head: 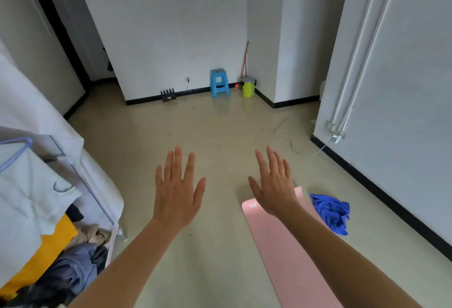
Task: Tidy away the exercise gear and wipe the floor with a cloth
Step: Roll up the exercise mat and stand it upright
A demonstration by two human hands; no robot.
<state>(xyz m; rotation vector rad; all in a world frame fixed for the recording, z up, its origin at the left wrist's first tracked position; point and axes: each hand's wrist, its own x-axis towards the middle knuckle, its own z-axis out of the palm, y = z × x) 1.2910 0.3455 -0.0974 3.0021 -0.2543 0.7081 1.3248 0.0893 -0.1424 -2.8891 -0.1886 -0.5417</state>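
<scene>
Both hands up, palms down, over the floor (208, 136).
- Left hand (177, 192): fingers straight and spread wide, holding nothing.
- Right hand (274, 185): the same, flat and empty, hovering above the far end of the mat (281, 258). No contact that I can make out.

Mat: pink, unrolled flat, running from 5 o'clock near the feet up toward centre. Not yet rolled.

Cloth (330, 209): blue, crumpled on the floor at 4 o'clock, just beside the mat's right edge. Whether it touches the mat is hidden by the forearm.

Judgement: task at its start, nothing put away or wiped.

Risks from here:
- Cloth sits so close to the mat that rolling could catch it inside, or drag it along. Shift it first.
- A loose or skewed roll would probably cone out at one end or spring open when let go; both hands need even pressure across the width.
- White cable (293, 146) trails over the floor at 2 o'clock toward a wall plug. A wiping sweep could snag it and tug the plug.
- Floor looks glossy, so damp patches could be slippery underfoot.
- Clothes (73, 271) spill at 8 o'clock, so a carried mat could knock them.
</scene>
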